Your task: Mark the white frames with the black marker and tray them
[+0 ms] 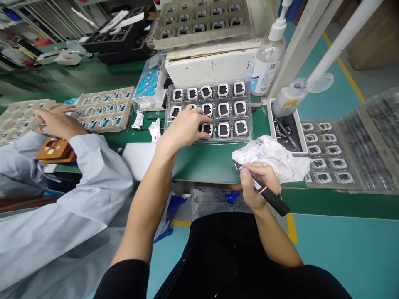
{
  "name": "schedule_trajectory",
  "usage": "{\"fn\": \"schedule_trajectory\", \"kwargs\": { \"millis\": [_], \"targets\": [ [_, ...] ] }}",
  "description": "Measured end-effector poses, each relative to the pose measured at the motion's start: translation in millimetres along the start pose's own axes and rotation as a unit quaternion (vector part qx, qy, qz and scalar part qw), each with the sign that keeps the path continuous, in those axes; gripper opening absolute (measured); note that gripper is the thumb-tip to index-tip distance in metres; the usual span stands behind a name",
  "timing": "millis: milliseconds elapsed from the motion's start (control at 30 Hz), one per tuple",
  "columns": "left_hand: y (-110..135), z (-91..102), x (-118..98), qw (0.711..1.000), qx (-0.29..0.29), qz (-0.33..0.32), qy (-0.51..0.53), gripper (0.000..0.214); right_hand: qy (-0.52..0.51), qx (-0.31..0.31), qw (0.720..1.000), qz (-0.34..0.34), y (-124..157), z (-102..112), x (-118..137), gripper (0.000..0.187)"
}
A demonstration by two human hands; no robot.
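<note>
A clear plastic tray [215, 142] holds rows of silver-rimmed, square watch-case frames with dark centres. My left hand [187, 126] reaches over the tray's front left part, thumb and forefinger closed around a watch-case frame [207, 129] in the front row. That frame still sits in its pocket, and my hand hides the pockets to its left. In my right hand [260, 182] is a black marker pen [270, 198], uncapped, its tip pointing up and left. The tip is beside a crumpled white cloth [274, 157] at the bench's front edge.
A co-worker's hands [59, 120] work at beige trays [104, 110] on the left. A pump bottle [267, 62] and a white box [301, 145] with a dispenser bottle [288, 99] stand right. More trays [330, 153] lie beyond. White paper [140, 160] lies left of the tray.
</note>
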State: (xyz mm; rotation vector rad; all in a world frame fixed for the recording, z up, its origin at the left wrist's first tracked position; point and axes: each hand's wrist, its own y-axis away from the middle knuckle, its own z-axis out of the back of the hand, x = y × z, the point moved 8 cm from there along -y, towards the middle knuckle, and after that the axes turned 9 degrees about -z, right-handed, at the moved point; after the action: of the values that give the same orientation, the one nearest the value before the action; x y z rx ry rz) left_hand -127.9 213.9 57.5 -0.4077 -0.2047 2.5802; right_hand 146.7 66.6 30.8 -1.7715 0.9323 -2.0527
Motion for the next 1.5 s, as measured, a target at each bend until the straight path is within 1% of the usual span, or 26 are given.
{"fn": "schedule_trajectory", "kwargs": {
  "millis": [100,167,267,333,367,433,533,600,667,733,800,900,1000,1133,1267,1500],
  "targets": [
    [-2,1.2,-1,1.0,0.016,-0.014,-0.007,0.044,-0.001,0.006,1.0,-0.006,0,0,-1,0.006],
    [0,8.0,-6,0.999,-0.001,-0.035,0.004,0.04,-0.003,0.007,1.0,-0.005,1,0,0,0.006],
    [15,25.3,-20,0.994,-0.072,-0.06,0.064,0.038,0.003,0.003,1.0,0.0,1,1,1,0.006],
    [32,32.6,-32,0.981,-0.128,-0.058,0.136,0.043,0.005,0.0,1.0,0.002,2,2,1,0.005],
    [41,32.6,-39,0.97,-0.155,-0.051,0.181,0.047,0.002,-0.002,1.0,0.003,2,2,0,0.005],
    [60,23.7,-53,0.938,-0.204,-0.032,0.279,0.053,-0.011,-0.008,1.0,0.0,4,4,-2,0.006],
    [83,-7.7,-74,0.883,-0.257,0.018,0.393,0.061,-0.038,-0.015,0.999,-0.02,6,8,-7,0.01],
    [91,-31.5,-88,0.861,-0.269,0.048,0.429,0.064,-0.048,-0.009,0.998,-0.038,7,8,-10,0.013],
    [95,-49.4,-103,0.852,-0.27,0.058,0.445,0.063,-0.054,0.002,0.997,-0.052,8,8,-12,0.016],
    [96,-59.2,-115,0.854,-0.269,0.058,0.442,0.056,-0.065,0.014,0.996,-0.062,7,5,-13,0.017],
    [97,-62.9,-122,0.862,-0.269,0.064,0.425,0.05,-0.075,0.024,0.995,-0.067,5,2,-13,0.018],
    [98,-62.2,-128,0.876,-0.266,0.068,0.397,0.045,-0.078,0.039,0.995,-0.055,3,-2,-9,0.018],
    [98,-57.4,-133,0.891,-0.265,0.046,0.365,0.04,-0.054,0.046,0.997,-0.043,1,-6,-5,0.018],
    [98,-54.5,-137,0.907,-0.269,0.04,0.321,0.036,-0.018,0.054,0.998,-0.031,-4,-8,1,0.017],
    [99,-53.9,-138,0.914,-0.27,0.04,0.3,0.036,-0.008,0.06,0.998,-0.032,-6,-10,2,0.017],
    [101,-55.1,-139,0.927,-0.252,0.055,0.273,0.036,0.003,0.058,0.998,-0.035,-4,-9,1,0.02]
  ]
}}
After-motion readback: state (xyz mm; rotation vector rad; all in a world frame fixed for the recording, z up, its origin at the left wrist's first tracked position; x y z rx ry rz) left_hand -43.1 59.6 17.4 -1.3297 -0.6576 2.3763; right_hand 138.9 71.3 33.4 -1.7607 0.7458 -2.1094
